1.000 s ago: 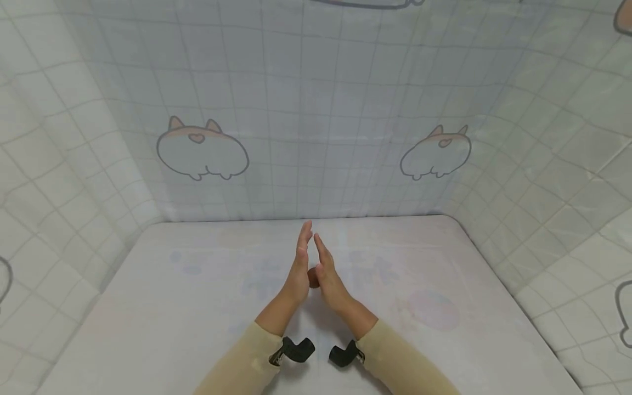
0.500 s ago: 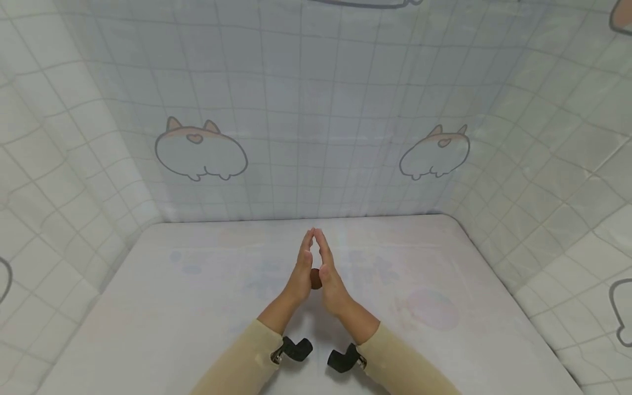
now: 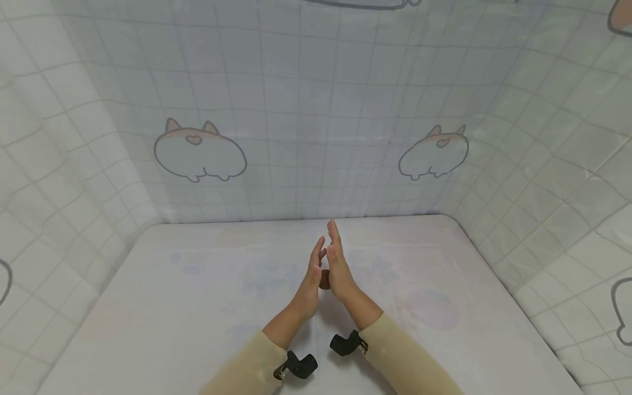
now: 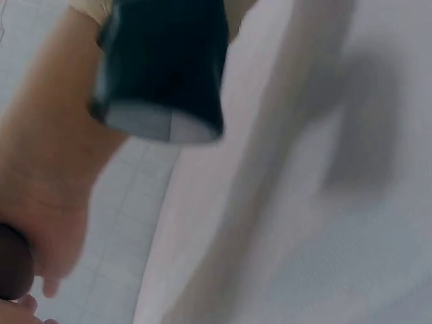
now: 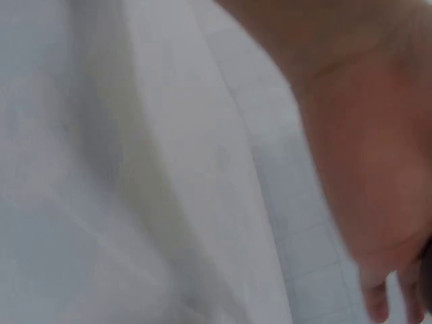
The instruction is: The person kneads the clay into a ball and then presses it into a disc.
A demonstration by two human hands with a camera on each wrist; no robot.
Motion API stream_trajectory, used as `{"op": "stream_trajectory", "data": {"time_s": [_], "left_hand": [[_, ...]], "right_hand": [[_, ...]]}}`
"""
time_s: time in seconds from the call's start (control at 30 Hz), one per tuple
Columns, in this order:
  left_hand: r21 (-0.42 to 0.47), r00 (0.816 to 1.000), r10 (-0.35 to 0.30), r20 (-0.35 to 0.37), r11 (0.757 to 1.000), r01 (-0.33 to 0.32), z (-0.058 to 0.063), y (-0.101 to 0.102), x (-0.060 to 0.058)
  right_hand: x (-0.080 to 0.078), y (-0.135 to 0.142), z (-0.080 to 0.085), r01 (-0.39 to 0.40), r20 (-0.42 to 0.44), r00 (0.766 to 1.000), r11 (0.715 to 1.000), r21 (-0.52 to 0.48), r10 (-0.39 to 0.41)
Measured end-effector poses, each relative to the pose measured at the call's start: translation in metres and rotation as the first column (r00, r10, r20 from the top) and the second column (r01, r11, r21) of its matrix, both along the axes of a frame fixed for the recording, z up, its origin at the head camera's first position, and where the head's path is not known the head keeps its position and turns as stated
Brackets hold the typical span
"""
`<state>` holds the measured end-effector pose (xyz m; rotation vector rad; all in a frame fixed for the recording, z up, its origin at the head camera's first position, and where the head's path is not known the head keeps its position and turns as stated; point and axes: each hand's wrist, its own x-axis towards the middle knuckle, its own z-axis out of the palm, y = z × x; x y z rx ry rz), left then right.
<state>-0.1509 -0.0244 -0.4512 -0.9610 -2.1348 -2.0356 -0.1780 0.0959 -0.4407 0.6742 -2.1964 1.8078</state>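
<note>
A small, round, dark brown ball [image 3: 324, 280] sits between my two facing palms, above the table. My left hand [image 3: 310, 282] lies along its left side, fingers straight and pointing away from me. On the other side my right hand [image 3: 339, 271] presses against it, also with straight fingers, and reaches a little farther forward than the left. The left wrist view has the ball [image 4: 13, 263] at its lower left edge, against a palm. Only a dark sliver of the ball [image 5: 426, 277] shows beside a palm in the right wrist view. The hands partly hide it.
The white table [image 3: 173, 307] carries faint pastel prints. Sheets with a grid and cartoon animals form the back wall [image 3: 296, 109] and both sides. A black wrist camera [image 3: 302, 366] juts from the left sleeve, another black camera [image 3: 344, 344] from the right.
The palms have slid against each other: my right hand went forward and my left came back toward me. The ball has shifted slightly to the right between them.
</note>
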Motion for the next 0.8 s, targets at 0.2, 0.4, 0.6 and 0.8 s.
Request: {"op": "stream_trajectory", "data": {"time_s": [0.2,0.4,0.6,0.8], "left_hand": [[0.080,1.000,-0.005,-0.019,0.997,0.006,0.004,-0.002,0.000],[0.151,1.000,0.025,-0.010,0.988,-0.023,0.012,-0.003,0.000],[0.157,0.993,0.104,-0.048,0.983,-0.095,0.019,-0.004,0.000],[0.124,0.985,0.169,-0.043,0.979,-0.162,0.022,-0.006,-0.006]], "right_hand": [[-0.003,0.001,-0.007,-0.095,0.071,0.993,0.994,-0.046,0.099],[0.000,0.000,-0.009,-0.125,0.047,0.991,0.992,0.003,0.125],[0.006,-0.002,-0.019,-0.171,0.015,0.985,0.985,0.024,0.171],[0.015,-0.006,-0.023,-0.206,-0.055,0.977,0.978,0.034,0.208]]}}
